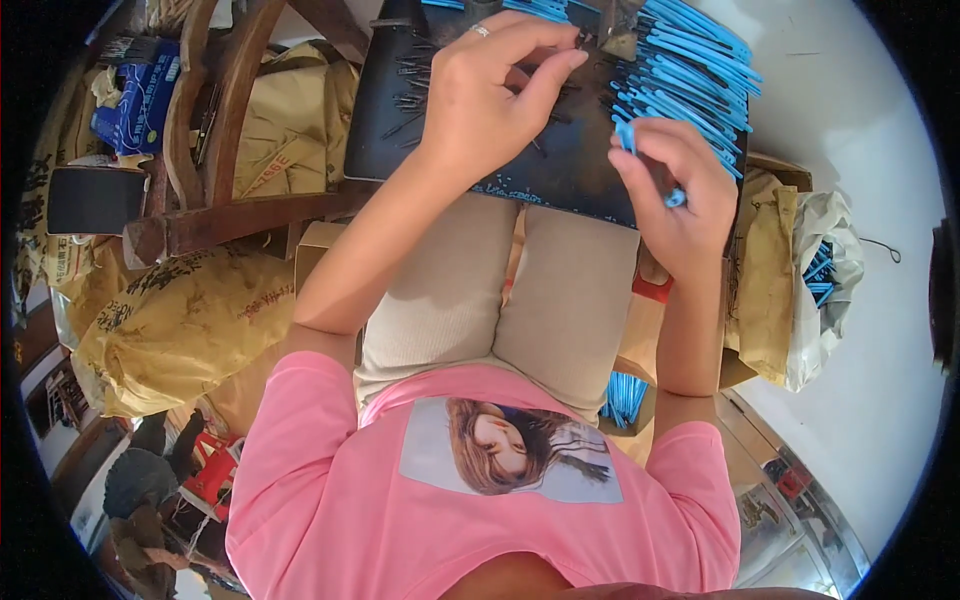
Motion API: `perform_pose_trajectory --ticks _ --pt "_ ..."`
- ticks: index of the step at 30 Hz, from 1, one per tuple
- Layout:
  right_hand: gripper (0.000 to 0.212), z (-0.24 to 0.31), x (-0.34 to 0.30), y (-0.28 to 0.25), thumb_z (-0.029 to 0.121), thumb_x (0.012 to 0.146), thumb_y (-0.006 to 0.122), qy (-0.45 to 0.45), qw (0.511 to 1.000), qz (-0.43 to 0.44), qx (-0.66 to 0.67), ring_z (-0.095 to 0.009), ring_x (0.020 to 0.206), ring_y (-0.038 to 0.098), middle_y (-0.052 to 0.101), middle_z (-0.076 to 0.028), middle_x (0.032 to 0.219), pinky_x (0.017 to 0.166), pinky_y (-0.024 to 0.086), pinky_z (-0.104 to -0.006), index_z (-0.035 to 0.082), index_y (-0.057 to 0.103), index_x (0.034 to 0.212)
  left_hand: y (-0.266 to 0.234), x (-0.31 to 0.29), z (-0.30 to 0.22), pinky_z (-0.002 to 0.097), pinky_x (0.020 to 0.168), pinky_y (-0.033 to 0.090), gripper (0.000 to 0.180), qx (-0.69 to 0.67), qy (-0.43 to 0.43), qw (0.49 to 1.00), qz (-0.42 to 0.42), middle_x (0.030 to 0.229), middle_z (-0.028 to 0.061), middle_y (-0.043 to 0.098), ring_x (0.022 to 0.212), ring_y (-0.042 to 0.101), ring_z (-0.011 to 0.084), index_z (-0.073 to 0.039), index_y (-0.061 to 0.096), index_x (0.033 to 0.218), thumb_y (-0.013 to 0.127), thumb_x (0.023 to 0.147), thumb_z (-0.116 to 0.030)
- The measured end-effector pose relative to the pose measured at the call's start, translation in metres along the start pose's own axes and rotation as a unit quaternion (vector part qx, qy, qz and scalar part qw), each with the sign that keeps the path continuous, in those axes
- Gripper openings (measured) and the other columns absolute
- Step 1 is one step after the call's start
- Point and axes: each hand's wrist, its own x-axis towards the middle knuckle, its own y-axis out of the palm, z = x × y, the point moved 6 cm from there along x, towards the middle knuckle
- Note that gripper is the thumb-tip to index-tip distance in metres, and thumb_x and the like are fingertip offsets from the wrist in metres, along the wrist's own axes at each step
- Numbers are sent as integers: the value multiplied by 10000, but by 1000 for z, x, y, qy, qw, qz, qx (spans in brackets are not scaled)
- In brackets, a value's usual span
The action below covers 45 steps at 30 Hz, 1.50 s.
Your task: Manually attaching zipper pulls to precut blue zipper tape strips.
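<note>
My left hand (490, 100) reaches over the dark work tray (590, 180), thumb and forefinger pinched together. A small dark piece (582, 40) shows at those fingertips, beside a dark metal fixture (620, 30); its kind is too small to make out. My right hand (690, 190) is curled around a blue plastic stick (626, 136), of which one end shows at the fingertips and another blue end at the palm. Just beyond it, a pile of slim blue sticks with dark parts (690, 70) covers the tray's right side. Several thin dark metal pieces (405, 100) lie left of my left hand.
Wooden frame bars (270, 220) and yellow-brown sacks (190, 310) crowd the left, with a blue box (145, 100) among them. At right stands a white bag (845, 230) with blue sticks inside. More blue sticks (625, 398) are in a box below my right arm.
</note>
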Motion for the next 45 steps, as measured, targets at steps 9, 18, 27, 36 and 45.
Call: perform_pose_trajectory --ticks 9,18,27,36,45 --pt "244 -20 13 14 43 771 744 -16 987 -101 -124 -159 581 545 638 -69 724 548 446 -237 42 696 1010 4 0 -1 201 649 528 120 -6 7 1000 -7 891 50 667 768 657 96 6 679 947 692 832 -28" --pt "313 -23 19 14 -31 741 697 19 990 -78 -120 -161 604 558 612 -87 707 584 456 -242 24 679 1049 6 4 -4 204 604 517 115 42 29 999 -12 853 48 682 725 649 84 -15 699 928 708 817 -42" --pt "295 -23 21 13 -58 729 663 15 987 -40 -158 -176 615 572 626 -109 733 599 466 -243 -6 671 1019 3 13 -18 258 511 462 23 30 26 999 -2 751 149 661 597 622 207 50 667 792 685 779 52" --pt "192 -19 22 15 70 807 721 47 992 -68 -96 -108 646 573 679 -73 796 628 469 -227 0 694 983 1 4 -3 193 606 485 111 70 37 997 -3 825 41 702 687 612 64 -13 716 904 725 806 -62" --pt "187 -1 18 16 149 830 732 31 985 -152 79 -75 572 516 622 -35 659 513 408 -252 -6 682 923 1 -8 -31 297 605 516 98 25 137 984 109 786 66 683 692 650 231 -69 704 822 733 733 -96"
